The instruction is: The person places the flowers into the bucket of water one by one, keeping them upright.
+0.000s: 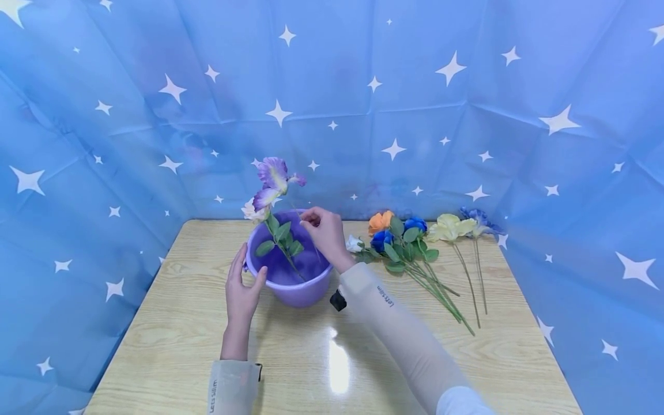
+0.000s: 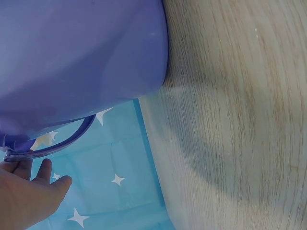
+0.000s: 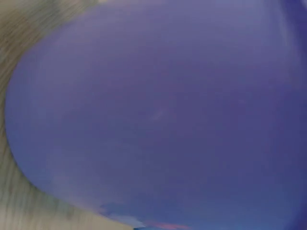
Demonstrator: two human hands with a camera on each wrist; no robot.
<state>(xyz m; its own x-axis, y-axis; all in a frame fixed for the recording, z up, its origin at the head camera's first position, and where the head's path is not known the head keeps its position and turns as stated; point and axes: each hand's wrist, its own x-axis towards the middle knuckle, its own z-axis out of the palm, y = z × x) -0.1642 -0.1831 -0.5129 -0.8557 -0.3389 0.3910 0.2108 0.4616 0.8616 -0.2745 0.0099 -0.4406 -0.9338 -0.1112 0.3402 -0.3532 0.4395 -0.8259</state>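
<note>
Head: purple flower (image 1: 275, 176) aslant, bloom-up

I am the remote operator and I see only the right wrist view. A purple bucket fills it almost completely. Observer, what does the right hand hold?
Observer: The right hand pinches a purple flower by its thin stem.

Operator: Thank you. Is any flower already standing inside the bucket?

Observer: Yes, a pale flower leans there, its leafy stem reaching down inside.

Operator: And where is the left hand?

Observer: It is at the bucket's left side, by the rim.
</note>
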